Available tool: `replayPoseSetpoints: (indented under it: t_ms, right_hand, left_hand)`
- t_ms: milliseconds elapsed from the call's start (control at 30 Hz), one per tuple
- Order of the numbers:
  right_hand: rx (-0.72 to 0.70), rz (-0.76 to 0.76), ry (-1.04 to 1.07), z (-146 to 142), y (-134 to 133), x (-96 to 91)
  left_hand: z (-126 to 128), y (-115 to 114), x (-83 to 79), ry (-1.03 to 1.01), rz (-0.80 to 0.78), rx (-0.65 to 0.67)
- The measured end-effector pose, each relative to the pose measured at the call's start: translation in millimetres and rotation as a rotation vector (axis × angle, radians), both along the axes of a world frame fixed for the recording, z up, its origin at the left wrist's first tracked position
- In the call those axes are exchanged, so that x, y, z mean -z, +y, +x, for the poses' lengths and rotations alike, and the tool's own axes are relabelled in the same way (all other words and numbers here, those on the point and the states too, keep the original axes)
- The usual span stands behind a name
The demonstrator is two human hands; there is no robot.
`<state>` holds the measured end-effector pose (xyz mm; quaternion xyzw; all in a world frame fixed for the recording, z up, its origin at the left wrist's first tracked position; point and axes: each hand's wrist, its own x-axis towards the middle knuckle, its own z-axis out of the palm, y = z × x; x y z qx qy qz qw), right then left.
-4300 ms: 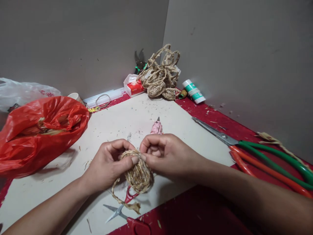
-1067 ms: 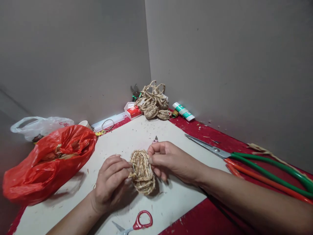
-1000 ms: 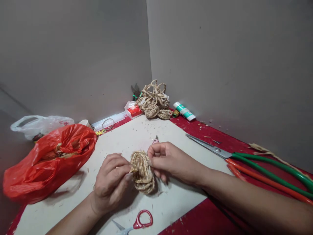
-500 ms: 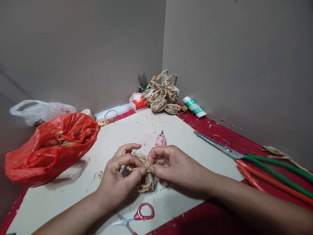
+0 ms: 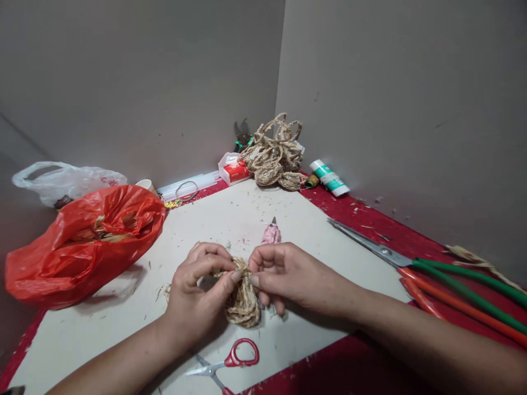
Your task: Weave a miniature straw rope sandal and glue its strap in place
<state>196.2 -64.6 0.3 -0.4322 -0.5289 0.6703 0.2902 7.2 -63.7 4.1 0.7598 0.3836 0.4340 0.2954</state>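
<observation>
A small bundle of braided straw cord (image 5: 244,303) is between my two hands, low over the pale board (image 5: 197,230). My left hand (image 5: 201,288) pinches its upper left part between thumb and fingers. On the other side, my right hand (image 5: 284,274) is closed at the bundle's top edge, thumb against forefinger; whatever fine strand lies there is hidden. Red-handled scissors (image 5: 242,354) lie with blades apart just below the bundle. Beyond my right hand, a pink-wrapped tool with a pointed metal tip (image 5: 271,232) rests on the board.
At left sits a red plastic bag (image 5: 90,247) holding straw, with a white bag (image 5: 78,184) behind. Large shears (image 5: 387,252) lie on the red cloth at right. A heap of braided cord (image 5: 274,156), pruning shears (image 5: 242,134) and a green-white roll (image 5: 329,178) line the back corner.
The straw bundle has turned a little, showing more of its looped lower part. My left fingers have curled in closer onto it. My right hand stays nearly in place.
</observation>
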Motion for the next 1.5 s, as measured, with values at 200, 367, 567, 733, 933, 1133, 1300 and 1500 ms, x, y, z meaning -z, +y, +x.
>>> replayPoseSetpoints:
  t_ms: [200, 367, 567, 733, 933, 1133, 1300, 1500]
  right_hand:
    - [0.029, 0.010, -0.008, 1.4, 2.2, 2.0]
    - [0.016, -0.008, 0.029, 3.0, 2.7, 1.8]
    - [-0.002, -0.033, 0.057, 3.1, 2.9, 1.4]
    - [-0.019, -0.036, -0.009, 0.3, 1.2, 0.7]
    - [-0.054, -0.049, -0.067, -1.2, -0.2, -0.9]
    - [-0.075, -0.058, -0.045, -1.7, -1.8, 2.6]
    - [-0.056, -0.030, -0.028, -4.3, -4.3, 8.8]
    - [-0.065, -0.024, -0.030, -6.8, -6.5, 8.8]
  left_hand:
    - [0.2, 0.1, 3.6, 0.162, 0.189, 0.010]
    - [0.7, 0.2, 2.9, 0.199, 0.206, 0.036]
    - [0.9, -0.5, -3.5, 0.033, -0.235, 0.055]
    - [2.0, 3.0, -1.8, -0.283, -0.737, 0.160]
    - [3.2, 5.2, -6.3, -0.341, -0.903, 0.224]
    - [4.4, 3.4, -6.8, -0.301, -0.914, 0.244]
    - [7.8, 1.5, -7.0, -0.238, -0.865, 0.231]
    - [9.1, -1.5, -9.4, -0.148, -0.784, 0.204]
